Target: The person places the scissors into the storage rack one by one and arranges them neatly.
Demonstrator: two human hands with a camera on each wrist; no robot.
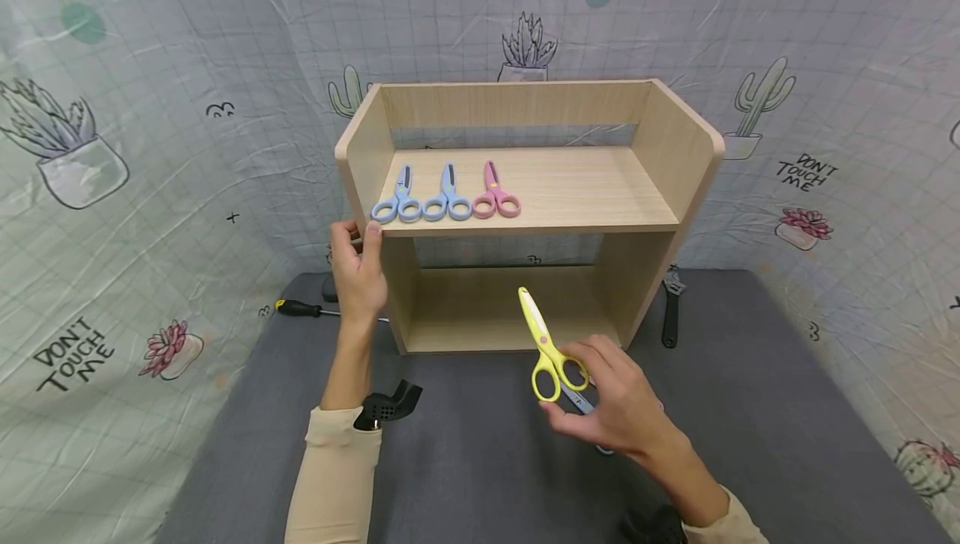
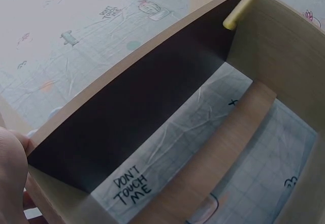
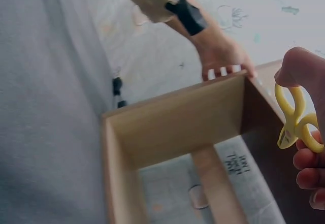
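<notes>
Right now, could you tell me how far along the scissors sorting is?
Two blue scissors and pink scissors already lie in a row on the upper shelf. The right hand holds yellow scissors before the shelf; the left hand grips its side panel. Another pair lies partly hidden under the right hand.

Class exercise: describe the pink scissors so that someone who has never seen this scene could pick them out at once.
Find the wooden shelf standing on the grey table. On its upper board, near the left end, three pairs of scissors lie in a row, handles towards the front edge. The pink scissors are the rightmost; the two beside them are blue, and the only other pair in plain view is yellow, held in the right hand.
</notes>
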